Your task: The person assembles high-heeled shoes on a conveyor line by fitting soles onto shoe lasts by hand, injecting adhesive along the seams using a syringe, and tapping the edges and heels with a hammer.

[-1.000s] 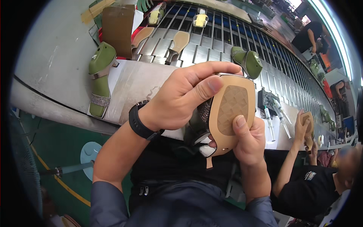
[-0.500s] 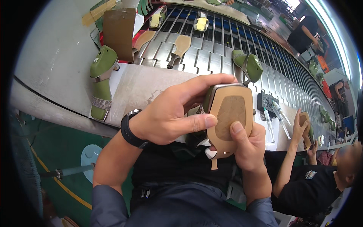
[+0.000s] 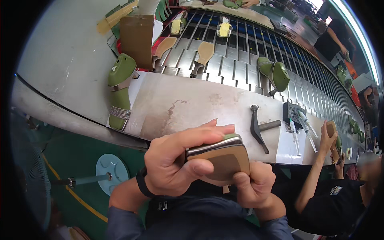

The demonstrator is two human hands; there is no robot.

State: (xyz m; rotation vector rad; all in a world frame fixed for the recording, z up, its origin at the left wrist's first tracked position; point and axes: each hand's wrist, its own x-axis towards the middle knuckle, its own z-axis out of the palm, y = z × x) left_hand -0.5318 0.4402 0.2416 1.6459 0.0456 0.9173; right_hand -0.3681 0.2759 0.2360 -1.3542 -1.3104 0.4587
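Observation:
A shoe with a tan sole [image 3: 228, 166] is held low in front of me, its sole turned toward me and its toe end tilted up. A green and silvery edge shows along its top. My left hand [image 3: 172, 160] wraps the toe end, thumb on the sole and fingers over the top. My right hand [image 3: 258, 186] grips the other side, thumb pressed on the sole's edge. The heel end is mostly hidden. Beyond the hands, a hammer [image 3: 269, 126] with a dark metal head lies on the bench [image 3: 180, 112].
A green sandal on its last [image 3: 121, 94] lies at the bench's left, beside cardboard [image 3: 137, 40]. Another green sandal [image 3: 276, 74] and a loose tan sole [image 3: 205, 53] rest on the slatted conveyor. Syringes [image 3: 295, 136] lie by a black block [image 3: 291, 111]. At right, a co-worker's hand [image 3: 327, 142] holds a sole.
The shoe and both hands have come down and nearer to my body, and the toe end has tipped toward me. The hammer has come into sight behind them.

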